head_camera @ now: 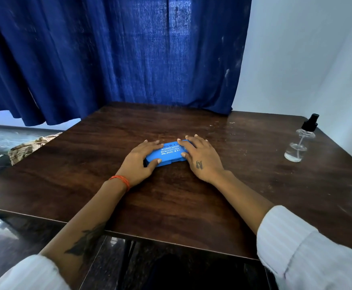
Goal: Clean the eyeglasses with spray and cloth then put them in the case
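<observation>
Head view: saw blue case (166, 154) closed, flat on table (171, 206), mid-table, dead ahead of me. Long axis ran left-right, right end tilted slightly away. My left hand (141, 162) clasped left end, thumb on near edge; right hand (200, 158) covered right end, fingers curled over far edge. Both equally near. Spray bottle (299, 141) stood well apart, far right. Eyeglasses, cloth not visible; judged lid-opening came next.
</observation>
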A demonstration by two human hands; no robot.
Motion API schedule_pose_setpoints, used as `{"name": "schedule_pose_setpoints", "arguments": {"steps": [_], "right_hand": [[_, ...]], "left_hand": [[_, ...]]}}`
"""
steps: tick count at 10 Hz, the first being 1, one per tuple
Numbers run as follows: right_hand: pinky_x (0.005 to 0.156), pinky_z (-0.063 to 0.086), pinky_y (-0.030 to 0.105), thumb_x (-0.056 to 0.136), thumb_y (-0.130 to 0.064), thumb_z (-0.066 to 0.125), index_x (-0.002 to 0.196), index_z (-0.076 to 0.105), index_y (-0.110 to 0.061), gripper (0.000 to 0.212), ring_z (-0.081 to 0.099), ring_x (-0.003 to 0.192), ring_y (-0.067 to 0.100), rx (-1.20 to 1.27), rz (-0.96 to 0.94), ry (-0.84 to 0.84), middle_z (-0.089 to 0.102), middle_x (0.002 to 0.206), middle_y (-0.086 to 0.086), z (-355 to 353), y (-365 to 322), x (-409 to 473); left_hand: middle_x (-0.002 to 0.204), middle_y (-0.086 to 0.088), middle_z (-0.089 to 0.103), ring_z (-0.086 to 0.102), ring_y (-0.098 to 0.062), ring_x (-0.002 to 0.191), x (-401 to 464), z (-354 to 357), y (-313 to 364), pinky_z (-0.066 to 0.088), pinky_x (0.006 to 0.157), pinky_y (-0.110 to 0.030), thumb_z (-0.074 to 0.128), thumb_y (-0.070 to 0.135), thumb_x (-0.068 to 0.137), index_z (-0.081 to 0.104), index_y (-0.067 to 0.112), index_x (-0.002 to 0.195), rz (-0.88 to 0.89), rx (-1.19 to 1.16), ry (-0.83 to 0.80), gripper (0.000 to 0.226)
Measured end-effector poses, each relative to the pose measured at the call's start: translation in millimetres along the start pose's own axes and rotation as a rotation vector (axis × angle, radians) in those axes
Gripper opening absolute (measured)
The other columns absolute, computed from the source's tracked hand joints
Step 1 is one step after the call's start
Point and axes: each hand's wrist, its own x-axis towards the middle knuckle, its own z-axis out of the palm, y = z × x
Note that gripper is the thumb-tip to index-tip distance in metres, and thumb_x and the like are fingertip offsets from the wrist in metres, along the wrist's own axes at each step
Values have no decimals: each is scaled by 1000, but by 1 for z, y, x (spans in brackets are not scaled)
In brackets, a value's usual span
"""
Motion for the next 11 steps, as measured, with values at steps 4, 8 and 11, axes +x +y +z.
{"name": "schedule_pose_setpoints", "arguments": {"steps": [4, 8, 11], "right_hand": [[107, 25, 37, 84, -49, 56, 139, 35, -25, 63, 41, 121, 24, -62, -159, -108, 50, 132, 6, -29, 68, 8], [100, 38, 43, 77, -41, 69, 131, 48, -16, 63, 50, 109, 31, -79, 152, -80, 57, 119, 14, -78, 124, -50], [112, 21, 47, 82, -48, 60, 141, 32, -16, 72, 34, 131, 35, -26, 309, -156, 41, 140, 19, -96, 119, -61]], "left_hand": [[136, -5, 51, 44, -17, 128, 44, 29, 12, 30, 111, -31, 71, 27, 78, 53, 18, 128, 131, 60, -117, 54], [145, -3, 40, 27, -20, 139, 103, 89, 78, 16, 113, -28, 69, 25, 79, 44, 21, 134, 154, -31, -423, 61], [156, 4, 12, 0, -23, 144, 113, 97, 109, 5, 117, -43, 50, 42, 89, 17, 31, 144, 51, 189, -563, 65]]}}
